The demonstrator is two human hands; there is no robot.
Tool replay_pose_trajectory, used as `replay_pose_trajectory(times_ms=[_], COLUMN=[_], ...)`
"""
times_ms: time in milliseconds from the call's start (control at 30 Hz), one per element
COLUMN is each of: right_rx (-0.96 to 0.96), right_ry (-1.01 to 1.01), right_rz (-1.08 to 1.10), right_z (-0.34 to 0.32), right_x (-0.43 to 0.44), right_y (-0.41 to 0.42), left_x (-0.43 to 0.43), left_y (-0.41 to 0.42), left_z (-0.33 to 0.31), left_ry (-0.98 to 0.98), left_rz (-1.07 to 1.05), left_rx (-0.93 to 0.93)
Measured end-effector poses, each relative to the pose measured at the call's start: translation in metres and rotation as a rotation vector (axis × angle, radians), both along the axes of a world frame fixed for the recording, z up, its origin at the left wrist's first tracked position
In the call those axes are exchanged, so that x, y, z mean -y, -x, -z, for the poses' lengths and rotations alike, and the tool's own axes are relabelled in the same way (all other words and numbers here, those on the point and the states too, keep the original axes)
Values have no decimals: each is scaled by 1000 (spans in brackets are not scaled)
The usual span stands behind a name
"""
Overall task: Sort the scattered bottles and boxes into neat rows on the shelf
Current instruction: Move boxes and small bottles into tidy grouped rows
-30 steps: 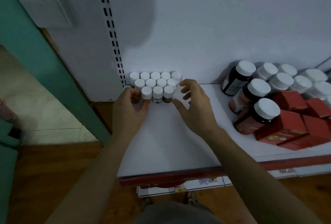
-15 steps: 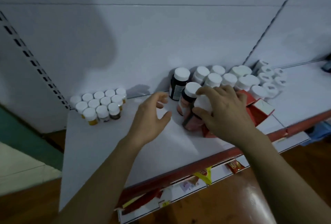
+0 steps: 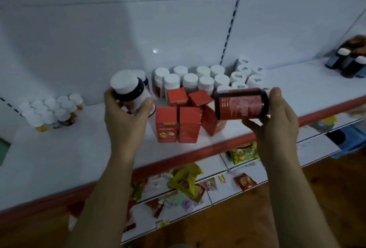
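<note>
Gripping a bottle in each hand, you face the white shelf (image 3: 79,158) from the head view. Your left hand (image 3: 126,117) wraps fingers and thumb round a white-capped dark bottle (image 3: 128,93), held upright above the shelf, left of centre and close to the back panel (image 3: 178,29). Your right hand (image 3: 277,121) clasps a red-labelled dark bottle (image 3: 240,104) turned on its side above the shelf's front edge, thumb at its right end and fingers curled beneath; you cannot tell which end carries the cap.

Between your hands stand the red boxes (image 3: 178,121): two upright and touching at the front, one tilted just to their right, two more behind. At the back, the white-capped bottles (image 3: 190,81) stand in two rows against the panel, with a cluster of white tubs (image 3: 245,75) just to their right. On the shelf's left, the small vials (image 3: 51,111) are packed tightly together, well apart from the boxes. Several dark bottles (image 3: 348,63) sit at the far right, blurred.

Below, snack packets (image 3: 186,180) lie scattered on a lower shelf above the wooden floor (image 3: 297,208).
</note>
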State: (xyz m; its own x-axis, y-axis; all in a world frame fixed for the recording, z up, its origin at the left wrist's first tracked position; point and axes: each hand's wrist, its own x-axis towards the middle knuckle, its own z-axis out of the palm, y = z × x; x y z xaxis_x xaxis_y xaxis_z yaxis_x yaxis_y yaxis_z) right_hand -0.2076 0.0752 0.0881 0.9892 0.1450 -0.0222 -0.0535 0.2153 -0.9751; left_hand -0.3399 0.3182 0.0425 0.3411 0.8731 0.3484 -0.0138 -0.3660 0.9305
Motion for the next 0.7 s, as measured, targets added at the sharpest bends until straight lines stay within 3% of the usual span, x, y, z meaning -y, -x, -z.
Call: replay_pose_trajectory(times_ms=[100, 200, 333, 567, 700], right_rx=[-217, -348, -382, -479, -436], right_ry=[-103, -218, -238, -198, -191], right_rz=[61, 116, 242, 636, 778], right_z=[13, 28, 53, 78, 97], right_x=[42, 90, 171, 311, 387], right_y=[-29, -55, -86, -168, -231], left_x=[53, 116, 195, 300, 372], left_y=[-11, -43, -107, -264, -373], left_z=[-25, -36, -25, -9, 11], left_ry=[-134, -103, 9, 52, 116], left_rz=[81, 298, 573, 863, 1008], left_rx=[46, 63, 99, 76, 98])
